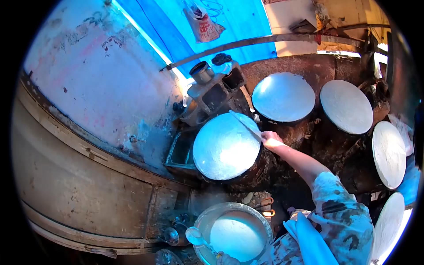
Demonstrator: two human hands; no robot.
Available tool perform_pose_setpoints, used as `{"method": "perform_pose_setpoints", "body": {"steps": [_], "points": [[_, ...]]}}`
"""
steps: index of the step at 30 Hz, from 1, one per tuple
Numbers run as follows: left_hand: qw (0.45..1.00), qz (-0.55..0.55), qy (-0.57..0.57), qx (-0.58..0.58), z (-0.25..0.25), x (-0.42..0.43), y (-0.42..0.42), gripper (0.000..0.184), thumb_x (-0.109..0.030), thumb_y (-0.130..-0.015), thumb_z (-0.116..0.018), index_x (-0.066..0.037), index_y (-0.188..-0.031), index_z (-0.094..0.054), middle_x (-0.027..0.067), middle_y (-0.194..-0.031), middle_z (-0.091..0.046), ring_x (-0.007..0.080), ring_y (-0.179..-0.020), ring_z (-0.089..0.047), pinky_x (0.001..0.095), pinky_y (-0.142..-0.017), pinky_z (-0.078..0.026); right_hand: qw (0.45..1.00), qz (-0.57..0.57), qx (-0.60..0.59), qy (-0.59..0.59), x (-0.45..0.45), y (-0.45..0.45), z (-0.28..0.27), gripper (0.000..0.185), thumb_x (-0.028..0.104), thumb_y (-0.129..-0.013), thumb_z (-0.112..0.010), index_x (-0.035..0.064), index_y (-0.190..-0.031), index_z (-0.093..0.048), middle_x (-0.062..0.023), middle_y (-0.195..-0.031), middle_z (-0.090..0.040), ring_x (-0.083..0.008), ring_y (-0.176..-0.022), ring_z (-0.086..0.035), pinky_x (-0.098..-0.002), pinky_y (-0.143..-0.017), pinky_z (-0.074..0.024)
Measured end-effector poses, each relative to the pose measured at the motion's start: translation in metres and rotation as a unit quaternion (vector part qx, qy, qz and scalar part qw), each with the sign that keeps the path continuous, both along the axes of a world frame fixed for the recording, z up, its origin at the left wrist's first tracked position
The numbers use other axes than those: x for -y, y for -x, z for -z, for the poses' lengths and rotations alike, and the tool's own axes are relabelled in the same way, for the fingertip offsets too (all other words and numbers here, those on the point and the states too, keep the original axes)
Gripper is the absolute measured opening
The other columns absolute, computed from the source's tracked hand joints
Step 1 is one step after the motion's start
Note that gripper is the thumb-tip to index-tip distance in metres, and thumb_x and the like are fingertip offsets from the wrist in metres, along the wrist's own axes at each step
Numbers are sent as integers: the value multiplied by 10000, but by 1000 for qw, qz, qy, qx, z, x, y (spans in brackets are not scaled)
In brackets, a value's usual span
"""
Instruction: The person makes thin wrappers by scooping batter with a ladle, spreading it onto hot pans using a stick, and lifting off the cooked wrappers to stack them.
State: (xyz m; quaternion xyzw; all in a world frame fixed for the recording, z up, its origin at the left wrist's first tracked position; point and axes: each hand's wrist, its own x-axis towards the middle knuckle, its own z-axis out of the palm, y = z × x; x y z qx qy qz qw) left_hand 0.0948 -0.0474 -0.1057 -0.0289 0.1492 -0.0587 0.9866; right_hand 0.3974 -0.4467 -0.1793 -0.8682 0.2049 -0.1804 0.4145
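Observation:
My right hand (271,139) is closed around the handle end of a long, thin flat spatula (245,124). The blade lies along the upper right edge of a round white-coated plate (225,152) on a dark drum-like base. Low in the view, my left hand (227,259) is partly cut off by the frame edge, its fingers wrapped round the handle of a pale ladle (194,236). The ladle's bowl rests over the rim of a wide bucket (267,223) with white liquid (238,236) in it.
More round white plates (284,97) (346,107) (389,154) stand on dark bases to the right. Concrete blocks (214,96) carry a metal pot (202,72) at the back. Scissors with orange handles (268,213) lie beside the bucket. A stained wall (97,84) rises on the left.

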Motion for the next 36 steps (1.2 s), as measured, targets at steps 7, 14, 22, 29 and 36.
{"method": "perform_pose_setpoints", "body": {"steps": [7, 14, 22, 29, 36], "points": [[1000, 16, 1, -6, 6, -8, 0, 244, -132, -908, -391, 33, -1076, -455, -38, -570, -366, 18, -404, -378, 160, -383, -365, 918, -142, -98, -356, -87, 118, -33, 288, 200, -830, -598, 51, -1077, -608, -7, -648, -564, -88, -419, -459, -252, -358, -375], [998, 56, 16, 9, 5, 20, -26, 232, -127, -912, -389, 33, -1059, -469, -33, -576, -368, 24, -411, -384, 167, -384, -373, 964, -68, -54, -252, -23, 76, -15, 219, 162, -798, -596, 52, -983, -634, -22, -613, -558, -90, -515, -515, -256, -436, -396], [988, 140, 67, 2, -15, 95, -98, 237, -99, -918, -365, 19, -1090, -479, -28, -568, -350, 22, -394, -348, 152, -346, -313, 895, -181, -123, -388, 19, 174, -20, 301, 170, -828, -607, 114, -1124, -610, 10, -668, -578, -34, -445, -411, -200, -376, -336], [980, 176, -55, 70, -70, 166, -186, 182, -61, -919, -372, -42, -1084, -445, -30, -578, -317, 29, -396, -300, 170, -336, -288, 928, -170, -78, -322, 31, 180, 61, 283, 105, -809, -627, 41, -1084, -610, -79, -1016, -645, -133, -938, -583, -270, -831, -460], [928, 332, -115, 125, -80, 223, -208, 207, -87, -928, -365, -66, -1111, -459, -14, -577, -333, 30, -374, -318, 148, -330, -296, 902, -288, -191, -258, 93, 215, 32, 356, 199, -815, -618, 78, -1148, -582, -124, -1088, -619, -241, -993, -599, -305, -890, -443]]}}
